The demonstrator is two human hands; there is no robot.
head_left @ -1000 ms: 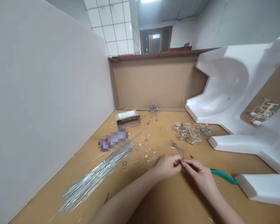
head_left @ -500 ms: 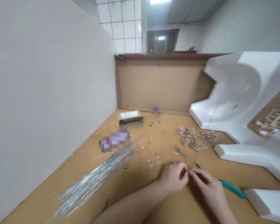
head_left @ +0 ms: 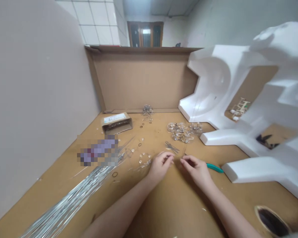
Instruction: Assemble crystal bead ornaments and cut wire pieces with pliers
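Note:
My left hand (head_left: 161, 167) is closed in a pinch above the cardboard surface, and what its fingertips hold is too small to make out. A short gap to its right, my right hand (head_left: 195, 168) pinches a thin wire (head_left: 184, 150) that sticks up from the fingertips. Just beyond both hands lies a small bundle of short wires (head_left: 172, 147). Pliers with a teal handle (head_left: 215, 168) rest to the right, their front partly behind my right hand. Left of my left hand are small clear beads (head_left: 143, 158) and some loose wire pieces.
A long sheaf of silvery wires (head_left: 76, 195) lies at left, beside a blurred purple packet (head_left: 98, 150). Behind stands an open small carton (head_left: 117, 123). A heap of beaded wire loops (head_left: 181, 131) sits near white foam packaging (head_left: 221, 137) on the right.
My hands have moved apart; before, their fingertips met. The view has shifted to the right, so more of the foam and a dark round hole show.

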